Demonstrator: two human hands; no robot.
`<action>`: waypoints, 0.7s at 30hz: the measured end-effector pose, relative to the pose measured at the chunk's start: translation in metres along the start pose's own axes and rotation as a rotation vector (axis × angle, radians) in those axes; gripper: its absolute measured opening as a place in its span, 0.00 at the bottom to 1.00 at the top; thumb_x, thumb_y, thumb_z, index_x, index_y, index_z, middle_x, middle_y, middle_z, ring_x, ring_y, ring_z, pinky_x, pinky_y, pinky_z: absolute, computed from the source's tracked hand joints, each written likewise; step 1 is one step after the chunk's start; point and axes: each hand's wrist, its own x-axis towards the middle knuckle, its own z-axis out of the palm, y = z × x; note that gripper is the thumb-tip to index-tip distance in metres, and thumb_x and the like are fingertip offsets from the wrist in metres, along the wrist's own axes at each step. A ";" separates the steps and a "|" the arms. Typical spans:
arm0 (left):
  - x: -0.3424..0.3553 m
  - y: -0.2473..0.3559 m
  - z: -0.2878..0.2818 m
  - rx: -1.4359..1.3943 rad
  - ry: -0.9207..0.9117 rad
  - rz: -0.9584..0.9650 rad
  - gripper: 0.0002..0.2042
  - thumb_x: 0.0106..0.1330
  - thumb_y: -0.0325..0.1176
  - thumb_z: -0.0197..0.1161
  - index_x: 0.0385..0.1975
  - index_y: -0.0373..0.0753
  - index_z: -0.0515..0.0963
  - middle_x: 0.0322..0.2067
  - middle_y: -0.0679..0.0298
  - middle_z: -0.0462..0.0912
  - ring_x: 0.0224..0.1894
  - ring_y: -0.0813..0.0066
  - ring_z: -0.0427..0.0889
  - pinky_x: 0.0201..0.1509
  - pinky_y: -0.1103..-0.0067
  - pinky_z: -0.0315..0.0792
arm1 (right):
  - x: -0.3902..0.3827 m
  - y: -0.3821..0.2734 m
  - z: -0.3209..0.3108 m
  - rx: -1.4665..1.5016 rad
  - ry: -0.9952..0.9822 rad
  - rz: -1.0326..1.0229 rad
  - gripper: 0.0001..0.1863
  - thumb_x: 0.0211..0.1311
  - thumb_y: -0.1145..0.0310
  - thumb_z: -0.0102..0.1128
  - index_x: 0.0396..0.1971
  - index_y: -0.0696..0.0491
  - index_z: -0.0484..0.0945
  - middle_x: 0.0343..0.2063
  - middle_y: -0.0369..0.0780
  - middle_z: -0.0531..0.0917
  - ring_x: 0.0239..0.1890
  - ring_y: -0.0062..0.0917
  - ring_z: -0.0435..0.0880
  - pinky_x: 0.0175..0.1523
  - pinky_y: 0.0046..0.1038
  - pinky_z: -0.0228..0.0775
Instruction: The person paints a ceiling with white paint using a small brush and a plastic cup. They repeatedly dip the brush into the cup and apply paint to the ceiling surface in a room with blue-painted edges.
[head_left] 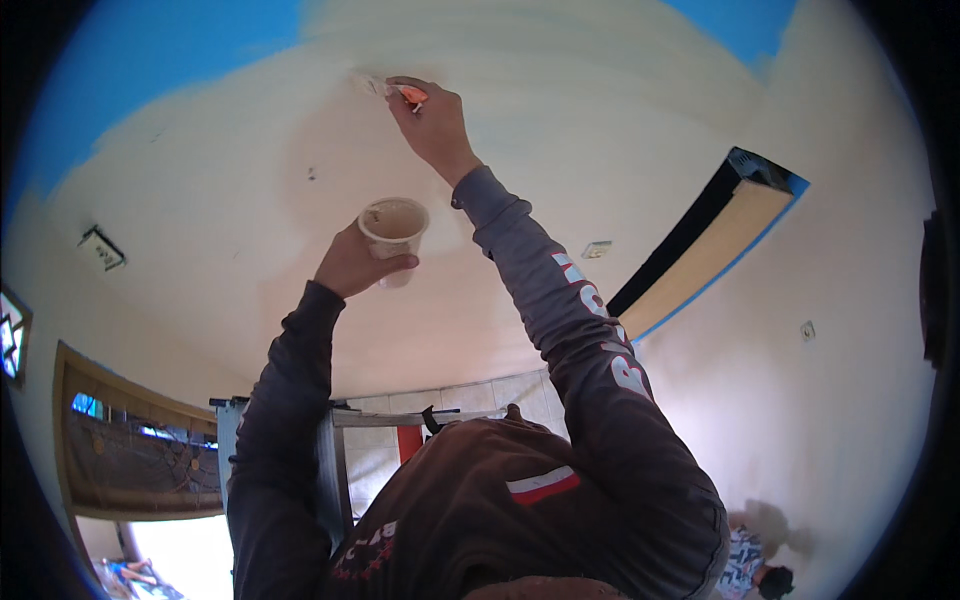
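Note:
My left hand (350, 262) is wrapped round a clear plastic cup (394, 248), thumb along its near side. Pale cream paint shows inside the cup, and its rim is smeared. Higher up, my right hand (437, 125) grips a paintbrush (413, 95) with an orange part on its handle. The brush's whitish bristles point left and appear to lie against the wall (230, 170). Cream paint covers most of this wall, with a darker, wet-looking patch around the brush. Bright blue areas show at the upper left and upper right.
A ladder (330, 470) stands close by my left arm. On the right, a long black and tan unit (705, 235) juts from the wall. Wall plates include a socket (597, 249) and a switch (101, 249). Another person (750, 565) is at lower right; a wooden-framed doorway (140, 440) is at left.

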 end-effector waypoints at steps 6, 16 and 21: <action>-0.001 -0.001 0.000 -0.005 -0.004 -0.040 0.36 0.50 0.45 0.80 0.57 0.34 0.73 0.50 0.56 0.84 0.53 0.64 0.83 0.58 0.69 0.78 | -0.011 0.052 -0.091 -0.100 -0.058 0.122 0.11 0.67 0.71 0.61 0.47 0.54 0.85 0.30 0.35 0.88 0.28 0.13 0.80 0.36 0.19 0.75; -0.001 -0.001 0.001 -0.054 -0.034 0.004 0.36 0.51 0.42 0.80 0.58 0.33 0.72 0.51 0.55 0.83 0.54 0.64 0.83 0.58 0.69 0.77 | -0.032 0.106 -0.313 -0.212 0.205 0.214 0.13 0.72 0.67 0.58 0.48 0.58 0.83 0.36 0.34 0.88 0.28 0.09 0.73 0.33 0.15 0.66; -0.004 0.003 -0.003 -0.081 -0.065 -0.042 0.33 0.53 0.37 0.78 0.59 0.33 0.72 0.52 0.56 0.82 0.55 0.66 0.81 0.59 0.70 0.76 | -0.030 0.126 -0.386 -0.152 0.371 0.318 0.14 0.70 0.67 0.59 0.47 0.60 0.84 0.35 0.33 0.88 0.26 0.11 0.74 0.30 0.15 0.65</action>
